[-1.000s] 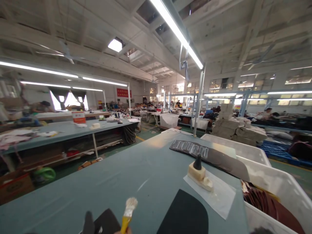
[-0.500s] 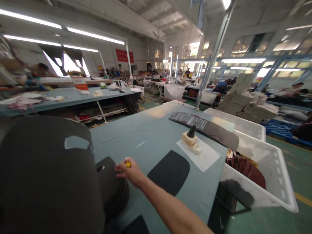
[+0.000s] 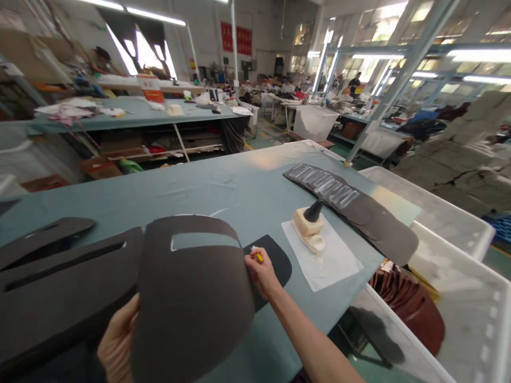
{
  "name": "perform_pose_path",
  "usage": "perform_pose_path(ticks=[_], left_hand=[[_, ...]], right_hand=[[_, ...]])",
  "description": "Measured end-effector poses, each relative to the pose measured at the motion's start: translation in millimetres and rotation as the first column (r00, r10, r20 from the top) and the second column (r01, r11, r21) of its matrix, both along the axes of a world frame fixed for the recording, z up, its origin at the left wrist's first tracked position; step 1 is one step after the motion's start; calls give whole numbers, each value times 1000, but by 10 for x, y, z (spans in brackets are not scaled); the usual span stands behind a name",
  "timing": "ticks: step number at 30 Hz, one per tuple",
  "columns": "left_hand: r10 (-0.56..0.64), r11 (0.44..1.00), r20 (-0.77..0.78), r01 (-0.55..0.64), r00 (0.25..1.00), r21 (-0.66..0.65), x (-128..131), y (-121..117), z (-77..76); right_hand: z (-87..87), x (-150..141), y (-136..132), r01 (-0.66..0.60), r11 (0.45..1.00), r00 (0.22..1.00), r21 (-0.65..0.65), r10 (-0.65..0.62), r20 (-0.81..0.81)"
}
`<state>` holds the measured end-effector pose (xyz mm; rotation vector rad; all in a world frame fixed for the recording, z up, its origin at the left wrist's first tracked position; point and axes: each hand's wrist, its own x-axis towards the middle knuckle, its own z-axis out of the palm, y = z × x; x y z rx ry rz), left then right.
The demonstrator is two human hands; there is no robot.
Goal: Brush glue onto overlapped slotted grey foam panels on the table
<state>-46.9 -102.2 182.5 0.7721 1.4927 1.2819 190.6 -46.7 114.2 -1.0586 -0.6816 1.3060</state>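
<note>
My left hand (image 3: 120, 340) grips the lower left edge of a dark brown panel (image 3: 191, 298) with rounded corners and a long cut-out slot near its top. The panel is tilted up above the table. At its right edge is my right hand (image 3: 261, 274), closed round a small yellow tool (image 3: 259, 257) with a whitish end; its fingertips touch or nearly touch the panel. Behind that hand a black rounded piece (image 3: 277, 258) lies flat, partly covered. More dark slotted panels (image 3: 72, 271) lie at the left.
On the blue-green table (image 3: 215, 183), a cream container (image 3: 305, 226) with a black cone top stands on white paper (image 3: 337, 260). Overlapping brown pieces (image 3: 359, 210) lie along the right edge. White bins (image 3: 471, 298) stand beside it, one holding reddish-brown pieces (image 3: 419, 308).
The dark panel, held up at the left before, is now lower and further right, in my left hand. My right hand has moved right, to the panel's edge. The view has shifted left and down.
</note>
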Motion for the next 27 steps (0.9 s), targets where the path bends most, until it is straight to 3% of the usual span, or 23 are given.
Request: perform_pose_path(ticks=[2,4,6,11,14,18,27], left_hand=[[82,997,102,-80,991,-22,253,128,-140],[189,981,202,-175,961,-85,404,192,-360],[230,969,238,-201,944,-143,491,192,-647],[2,973,18,2,1000,-233,688,96,-1385],[-13,970,-148,-23,989,-242,776,84,-1661],[-51,966,-328,-37,943,-256,772,103,-1795],[-231,965,-675,75,701,-252,757,133,-1771]], right_hand=[[-156,363,43,125,992,950,-6,-118,289],[-318,724,93,202,979,797,23,-178,577],[-478,1047,144,185,981,616,66,-168,769],[-824,1505,286,53,998,230,22,-33,973],[-963,1548,387,54,996,101,-65,59,993],[-1081,1502,499,50,994,49,-100,97,994],[-1169,1478,609,98,981,-73,-169,177,982]])
